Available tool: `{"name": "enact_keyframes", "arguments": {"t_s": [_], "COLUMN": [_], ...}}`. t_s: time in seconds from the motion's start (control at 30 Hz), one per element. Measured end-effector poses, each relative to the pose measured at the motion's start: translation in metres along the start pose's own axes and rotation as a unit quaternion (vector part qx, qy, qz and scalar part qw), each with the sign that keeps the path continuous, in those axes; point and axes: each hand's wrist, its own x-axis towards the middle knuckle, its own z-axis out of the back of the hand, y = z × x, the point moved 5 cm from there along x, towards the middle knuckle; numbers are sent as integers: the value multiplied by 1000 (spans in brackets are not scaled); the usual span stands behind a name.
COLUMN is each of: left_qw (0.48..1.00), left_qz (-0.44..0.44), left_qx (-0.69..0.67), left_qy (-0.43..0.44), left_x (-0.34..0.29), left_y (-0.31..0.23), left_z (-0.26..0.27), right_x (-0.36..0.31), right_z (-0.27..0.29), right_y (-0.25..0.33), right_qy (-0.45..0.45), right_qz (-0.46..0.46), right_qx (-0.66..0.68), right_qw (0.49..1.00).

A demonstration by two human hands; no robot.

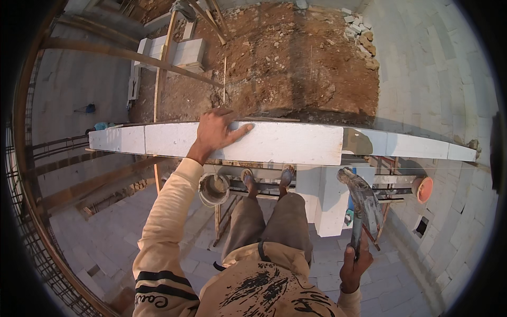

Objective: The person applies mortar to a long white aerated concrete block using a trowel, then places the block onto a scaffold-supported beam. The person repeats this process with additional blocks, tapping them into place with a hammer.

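My left hand (217, 132) lies over a long white block (290, 142) in the wall's top course, fingers over its far side and thumb stretched along the top. My right hand (355, 264) grips the dark handle of a mortar-smeared trowel (363, 195), whose broad, curved grey blade points up toward the wall. Beyond the blade, a wet mortar patch (357, 141) shows at the block's right end. More white blocks continue the course, one on the left (117, 140) and others on the right (417, 146). A thin string (401, 167) runs along the near side.
A bucket of mortar (214, 189) stands left of my feet, on the planks. White blocks (330, 206) are stacked to their right, and an orange bucket (422, 189) sits farther right. Wooden poles (132, 57) cross at left. Beyond the wall lies reddish soil (296, 58), well below.
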Motion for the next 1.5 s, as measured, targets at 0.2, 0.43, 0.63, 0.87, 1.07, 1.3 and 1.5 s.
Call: {"name": "enact_keyframes", "arguments": {"t_s": [0.2,0.43,0.63,0.87,1.07,1.3,1.5], "left_qw": [999,999,1000,999,999,998,998], "left_qz": [-25,-30,-5,-4,18,23,44], "left_qx": [-9,13,13,32,16,28,2], "left_qy": [-29,-29,-6,11,27,43,44], "left_x": [1,0,0,2,-1,-3,-2], "left_y": [-2,0,0,-1,3,1,-2], "left_z": [2,2,1,2,0,8,18], "right_x": [77,111,110,103,94,95,97], "right_z": [-49,-85,-93,-72,-65,-61,-56], "right_y": [43,58,57,48,35,32,53], "right_qy": [1,127,170,68,66,116,126], "right_qz": [243,125,117,132,125,24,17], "right_qx": [83,1,-61,14,21,36,113], "right_qw": [966,984,977,989,990,992,985]}}
